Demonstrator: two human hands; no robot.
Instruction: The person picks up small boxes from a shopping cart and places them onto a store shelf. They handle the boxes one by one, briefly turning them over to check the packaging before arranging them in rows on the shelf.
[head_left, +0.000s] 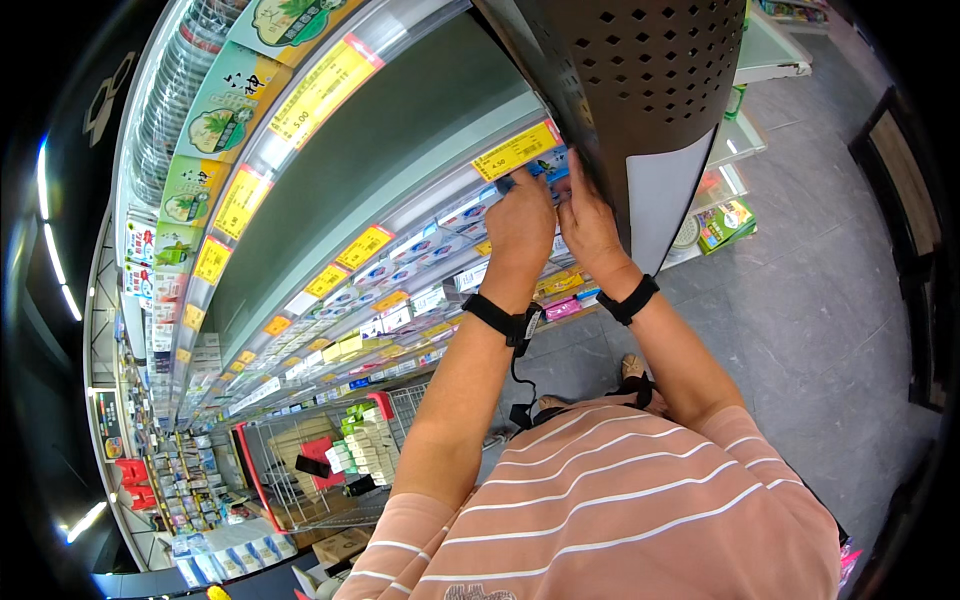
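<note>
Both my hands reach to the end of a store shelf, just below a yellow price tag (517, 150). My left hand (523, 221) has its fingers tucked under the shelf edge, at a blue box (551, 163) with a green leaf print. On the other side of that box is my right hand (589, 217), its fingers extended along the box's end beside the brown perforated panel. The fingertips of my left hand are partly hidden, so its hold cannot be told. White and blue boxes (465, 214) stand in a row on the same shelf, left of my hands.
A brown perforated metal end panel (652, 67) rises close to my right hand. Green boxes (202, 124) line the upper shelf. Lower shelves carry small cartons and a pink pack (562, 308). A wire shopping cart (281, 480) with boxes stands at lower left.
</note>
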